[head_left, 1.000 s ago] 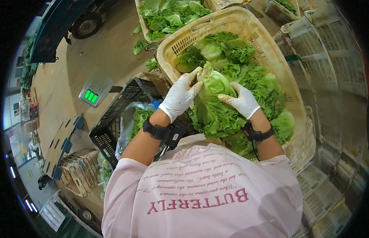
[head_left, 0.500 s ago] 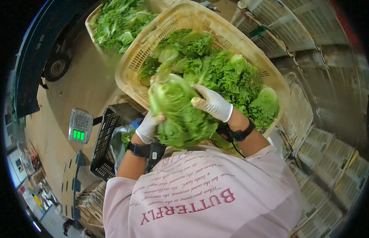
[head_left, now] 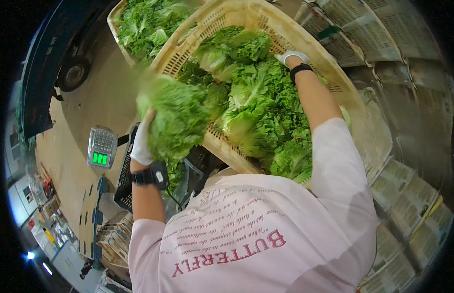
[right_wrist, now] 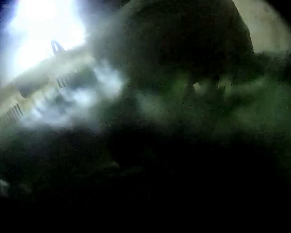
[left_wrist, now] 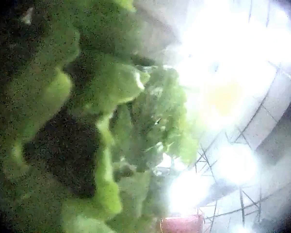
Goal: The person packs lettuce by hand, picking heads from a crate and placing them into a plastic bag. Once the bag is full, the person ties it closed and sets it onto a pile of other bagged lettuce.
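Observation:
In the head view, my gloved left hand holds a head of leafy green lettuce over the left edge of the large yellow crate. The leaves cover most of its fingers, and they fill much of the left wrist view as frilly edges. My gloved right hand reaches to the far right side of that crate, down at the heap of lettuce. Its fingers are hidden among the leaves, and the right wrist view is dark and blurred.
A black crate with a plastic bag of greens stands at the left, beside a scale display with green digits. Another crate of lettuce sits at the back. Stacked pale crates line the right side.
Both hands were on one lettuce head. The left hand has carried it left past the crate's edge; the right hand has let go and reached across to the crate's far right.

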The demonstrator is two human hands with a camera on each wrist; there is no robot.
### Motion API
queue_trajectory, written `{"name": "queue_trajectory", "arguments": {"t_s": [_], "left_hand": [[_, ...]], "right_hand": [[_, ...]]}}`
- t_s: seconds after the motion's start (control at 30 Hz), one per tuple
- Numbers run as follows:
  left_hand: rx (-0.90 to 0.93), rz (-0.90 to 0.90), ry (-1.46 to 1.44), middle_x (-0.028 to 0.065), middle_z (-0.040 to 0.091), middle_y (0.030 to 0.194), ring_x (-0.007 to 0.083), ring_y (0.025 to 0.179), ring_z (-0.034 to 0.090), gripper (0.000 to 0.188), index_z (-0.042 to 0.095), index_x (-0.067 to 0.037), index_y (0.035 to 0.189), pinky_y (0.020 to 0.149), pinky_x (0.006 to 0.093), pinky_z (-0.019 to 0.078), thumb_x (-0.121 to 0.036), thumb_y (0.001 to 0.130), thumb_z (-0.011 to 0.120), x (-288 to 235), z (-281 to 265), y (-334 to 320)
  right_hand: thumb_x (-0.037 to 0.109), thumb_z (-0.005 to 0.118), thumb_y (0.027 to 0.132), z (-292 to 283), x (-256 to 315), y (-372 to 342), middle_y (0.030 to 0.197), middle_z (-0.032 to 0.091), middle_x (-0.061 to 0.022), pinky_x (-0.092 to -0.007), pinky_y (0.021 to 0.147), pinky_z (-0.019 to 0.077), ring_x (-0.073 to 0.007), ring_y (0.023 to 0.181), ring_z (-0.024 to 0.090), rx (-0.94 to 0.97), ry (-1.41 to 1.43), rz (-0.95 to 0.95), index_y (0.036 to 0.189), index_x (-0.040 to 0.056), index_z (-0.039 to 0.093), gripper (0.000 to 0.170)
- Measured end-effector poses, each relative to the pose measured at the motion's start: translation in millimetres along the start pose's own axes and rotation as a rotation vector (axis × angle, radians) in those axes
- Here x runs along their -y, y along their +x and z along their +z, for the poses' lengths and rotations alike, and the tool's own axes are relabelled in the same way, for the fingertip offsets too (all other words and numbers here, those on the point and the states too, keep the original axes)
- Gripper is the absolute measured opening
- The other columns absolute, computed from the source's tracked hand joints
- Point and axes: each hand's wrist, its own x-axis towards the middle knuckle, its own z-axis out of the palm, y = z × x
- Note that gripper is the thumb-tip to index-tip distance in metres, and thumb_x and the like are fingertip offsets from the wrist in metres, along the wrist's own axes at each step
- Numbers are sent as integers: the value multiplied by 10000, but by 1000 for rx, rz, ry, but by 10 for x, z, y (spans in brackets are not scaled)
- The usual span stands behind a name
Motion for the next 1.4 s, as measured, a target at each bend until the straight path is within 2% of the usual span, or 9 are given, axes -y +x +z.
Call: {"name": "queue_trajectory", "arguments": {"t_s": [0.23, 0.47, 0.53, 0.57, 0.67, 0.8, 0.97, 1.13, 1.4], "left_hand": [[-3, 65, 242, 66, 652, 935, 155, 749, 654, 413, 523, -16, 1169, 669, 274, 550, -250, 853, 651, 19, 391, 867], [-144, 137, 540, 158, 501, 1233, 269, 1142, 491, 787, 284, -33, 1387, 935, 384, 434, -284, 778, 715, 506, 62, 1793], [-657, 474, 1264, 219, 453, 1273, 340, 1208, 416, 850, 197, -60, 1435, 1029, 432, 332, -225, 757, 682, 506, 389, 1543], [-665, 984, 1408, 234, 446, 1280, 383, 1201, 415, 786, 258, -90, 1423, 1025, 454, 334, -186, 742, 639, 503, 513, 1500], [-202, 1200, 1461, 186, 449, 1288, 382, 1244, 373, 713, 330, -93, 1401, 1055, 424, 305, -141, 751, 621, 459, 1099, 1282], [-62, 1055, 1497, 201, 482, 1259, 378, 1172, 434, 584, 445, -105, 1325, 1011, 448, 352, -192, 769, 603, 712, 1162, 1496], [-90, 793, 1366, 214, 545, 1182, 364, 1134, 476, 486, 523, -77, 1253, 990, 400, 373, -222, 792, 582, 833, 863, 1609], [-90, 726, 1210, 227, 528, 1205, 354, 1154, 477, 468, 528, -65, 1251, 997, 389, 365, -210, 810, 584, 691, 769, 1491], [128, 724, 875, 179, 524, 1247, 263, 1186, 478, 473, 508, -10, 1262, 1029, 347, 336, -198, 835, 591, 549, 929, 1352]], "right_hand": [[510, 456, 861, 118, -125, 587, 1436, 380, -101, -458, 1011, 365, -331, 1270, 413, -11, -122, -229, 1363, 158, 437, 613], [247, 705, 753, 416, -412, -806, 1368, 433, -129, -413, 1050, 345, -325, 1243, 423, -681, 469, -643, 1312, 272, 490, 599], [202, 719, 737, 587, -455, -892, 1338, 447, -146, -400, 1077, 308, -327, 1246, 396, -739, 587, -815, 1331, 247, 470, 645], [172, 708, 744, 643, -444, -938, 1329, 456, -149, -390, 1075, 300, -320, 1256, 387, -699, 651, -962, 1335, 206, 468, 638], [154, 677, 787, 785, -388, -1029, 1292, 522, -104, -364, 1057, 317, -243, 1218, 454, -534, 541, -1126, 1249, 93, 553, 482], [356, 572, 875, 283, -534, -835, 1143, 637, -108, -391, 892, 462, -253, 1057, 593, -582, 1171, -484, 1123, 72, 638, 382], [612, 488, 826, 35, -312, 182, 1251, 557, -174, -389, 964, 389, -333, 1117, 536, -147, 509, -302, 1233, 20, 555, 722], [520, 632, 770, 138, -126, 65, 1159, 605, -175, -357, 907, 421, -284, 1035, 582, -149, 472, -501, 1175, -7, 569, 667], [317, 724, 776, 127, -694, -832, 1078, 615, -101, -295, 862, 468, -161, 979, 587, -129, 1378, -766, 1255, 4, 497, 615]]}}
